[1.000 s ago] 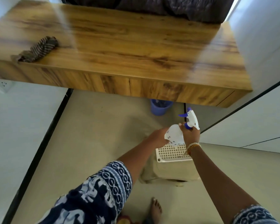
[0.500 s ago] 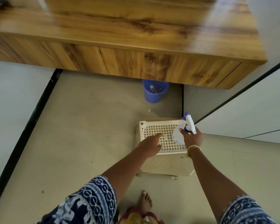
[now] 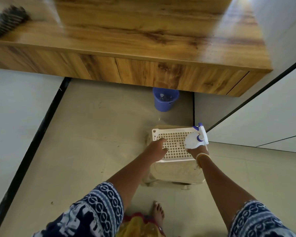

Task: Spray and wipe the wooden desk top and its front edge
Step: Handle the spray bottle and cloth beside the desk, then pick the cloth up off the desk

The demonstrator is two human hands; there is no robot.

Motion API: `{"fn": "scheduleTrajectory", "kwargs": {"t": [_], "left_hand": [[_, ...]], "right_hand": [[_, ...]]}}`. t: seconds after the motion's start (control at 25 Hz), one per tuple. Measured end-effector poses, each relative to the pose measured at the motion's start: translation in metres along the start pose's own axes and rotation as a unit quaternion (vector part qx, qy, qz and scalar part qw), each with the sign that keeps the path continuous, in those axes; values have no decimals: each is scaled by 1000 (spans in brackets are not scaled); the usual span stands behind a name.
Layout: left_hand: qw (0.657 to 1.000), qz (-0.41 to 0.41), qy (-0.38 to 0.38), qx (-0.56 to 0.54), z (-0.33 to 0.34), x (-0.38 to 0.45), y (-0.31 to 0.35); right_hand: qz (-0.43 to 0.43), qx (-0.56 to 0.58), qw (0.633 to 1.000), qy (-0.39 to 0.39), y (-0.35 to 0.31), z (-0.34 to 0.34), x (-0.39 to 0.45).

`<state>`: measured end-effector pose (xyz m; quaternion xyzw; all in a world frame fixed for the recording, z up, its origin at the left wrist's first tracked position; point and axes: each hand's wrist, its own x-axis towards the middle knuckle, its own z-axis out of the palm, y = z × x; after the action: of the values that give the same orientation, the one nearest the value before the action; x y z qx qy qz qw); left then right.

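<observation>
Desk top (image 3: 143, 29): glossy wood grain; a dark striped cloth (image 3: 7, 23) lies on its far left, blurred.
Front edge (image 3: 143, 72): same wood, vertical panel seams, overhanging the floor.
Floor (image 3: 85, 142): pale beige — a blue bucket (image 3: 165, 100) stands on it, partly under the desk.
Stool (image 3: 174, 173): beige, on the floor near the right wall — a white perforated tray (image 3: 174, 144) lies on top.
Bare foot (image 3: 158, 212): on the floor below the stool.
</observation>
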<state>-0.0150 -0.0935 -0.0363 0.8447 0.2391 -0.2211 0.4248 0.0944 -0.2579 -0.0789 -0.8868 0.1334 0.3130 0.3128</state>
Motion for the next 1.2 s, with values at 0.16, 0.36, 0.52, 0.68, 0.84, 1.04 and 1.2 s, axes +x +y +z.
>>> {"fn": "scheduleTrajectory", "kwargs": {"t": [0.16, 0.36, 0.52, 0.68, 0.84, 1.04, 1.2], "left_hand": [[1000, -5, 13, 21, -51, -46, -3], [998, -8, 56, 15, -138, -99, -35], [992, -12, 104, 76, -224, -134, -89], [983, -16, 158, 98, -315, -162, -145], [974, -32, 201, 96, -397, -171, -186], [965, -21, 259, 44, -476, -163, -208], [958, -32, 286, 12, -542, -128, -230]], "right_hand": [[-16, -30, 997, -65, -49, 14, -56], [-115, -108, 982, -99, -151, 57, -125], [-191, -143, 962, -135, -248, 114, -190], [-270, -149, 941, -141, -339, 174, -245], [-329, -115, 926, -144, -419, 219, -287], [-370, -60, 919, -123, -512, 267, -299], [-333, -38, 930, -152, -595, 306, -281]]}}
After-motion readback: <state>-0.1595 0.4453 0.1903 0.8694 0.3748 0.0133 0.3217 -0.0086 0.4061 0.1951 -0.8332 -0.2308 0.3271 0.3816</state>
